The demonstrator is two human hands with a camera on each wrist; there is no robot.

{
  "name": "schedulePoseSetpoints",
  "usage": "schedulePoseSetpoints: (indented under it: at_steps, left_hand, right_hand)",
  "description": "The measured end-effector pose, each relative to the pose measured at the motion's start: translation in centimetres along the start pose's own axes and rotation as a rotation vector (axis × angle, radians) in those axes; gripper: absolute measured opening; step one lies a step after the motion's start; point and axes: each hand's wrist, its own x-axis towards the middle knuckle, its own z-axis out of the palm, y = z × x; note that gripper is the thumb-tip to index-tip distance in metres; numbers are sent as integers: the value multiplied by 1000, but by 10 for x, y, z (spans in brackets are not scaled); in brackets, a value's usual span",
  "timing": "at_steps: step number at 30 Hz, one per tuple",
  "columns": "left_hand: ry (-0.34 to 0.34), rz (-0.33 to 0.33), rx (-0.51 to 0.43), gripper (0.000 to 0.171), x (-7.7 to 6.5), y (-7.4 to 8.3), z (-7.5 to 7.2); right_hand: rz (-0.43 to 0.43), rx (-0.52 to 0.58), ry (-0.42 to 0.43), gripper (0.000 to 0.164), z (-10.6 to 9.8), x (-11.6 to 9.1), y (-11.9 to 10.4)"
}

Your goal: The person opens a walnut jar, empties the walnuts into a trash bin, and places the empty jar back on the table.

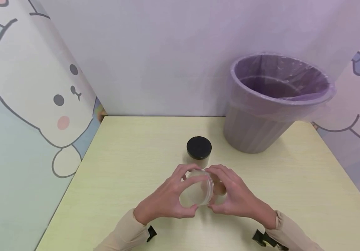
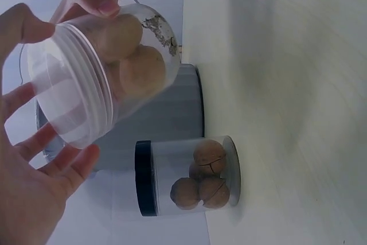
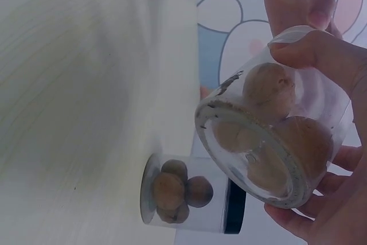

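Both hands hold a clear plastic jar (image 2: 129, 93) tilted over on its side above the table, its base toward the right. Several round tan nuts (image 3: 269, 93) lie inside it, and dark specks mark its wall. The fingers and thumb of my left hand (image 1: 170, 195) are curled round the translucent lid (image 2: 63, 78) end. Round the body, near the base, my right hand (image 1: 234, 191) grips the jar. Just beyond the hands stands a second clear jar (image 3: 198, 167), upright, with a black lid (image 1: 199, 147); several brown nuts with slits (image 2: 210, 156) sit in it.
A grey bin (image 1: 249, 129) with a clear liner stands at the table's back right. The pale wooden table (image 1: 129, 146) meets a plain wall (image 1: 151, 69) behind. Cartoon-printed panels (image 1: 26, 104) flank both sides.
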Motion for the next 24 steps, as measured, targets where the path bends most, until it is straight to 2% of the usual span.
schedulePoseSetpoints:
  at_steps: [5, 10, 15, 20, 24]
  left_hand:
    - [41, -43, -14, 79, -1, 0, 2]
    - [61, -55, 19, 78, -1, 1, 4]
    - [58, -3, 67, 78, 0, 0, 2]
    - [3, 74, 33, 78, 1, 0, -2]
    - [-14, 104, 12, 75, 1, 0, -4]
  right_hand:
    - [-8, 7, 8, 87, 1, 0, 0]
    - [-1, -1, 8, 88, 1, 0, 0]
    - [2, 2, 10, 89, 0, 0, 0]
    - [2, -4, 10, 88, 0, 0, 0]
    - [2, -3, 8, 88, 1, 0, 0]
